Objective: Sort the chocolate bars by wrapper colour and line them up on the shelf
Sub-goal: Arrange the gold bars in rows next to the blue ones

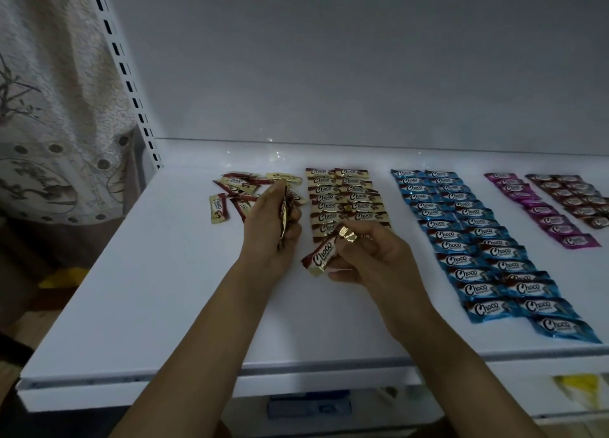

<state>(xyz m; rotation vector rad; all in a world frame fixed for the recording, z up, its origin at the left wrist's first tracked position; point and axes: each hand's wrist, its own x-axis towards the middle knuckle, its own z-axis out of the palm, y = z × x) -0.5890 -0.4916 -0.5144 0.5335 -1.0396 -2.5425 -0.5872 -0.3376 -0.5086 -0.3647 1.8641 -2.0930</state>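
On the white shelf (164, 289) a loose heap of gold chocolate bars (230, 190) lies at the back left. Beside it run two rows of gold bars (342, 193), then two long rows of blue bars (474, 239), a pink row (547, 213) and a dark brown group (580, 200) at the far right. My left hand (273, 236) is shut on several gold bars (284, 213) held edge-on. My right hand (369, 256) pinches one gold bar (321, 254) just above the shelf, at the near end of the gold rows.
A slotted white upright (131, 84) bounds the shelf's left side, with a patterned cloth (49, 107) behind it. A grey back panel (362, 58) closes the rear. Below the front edge lies another shelf with yellow tags (576, 385).
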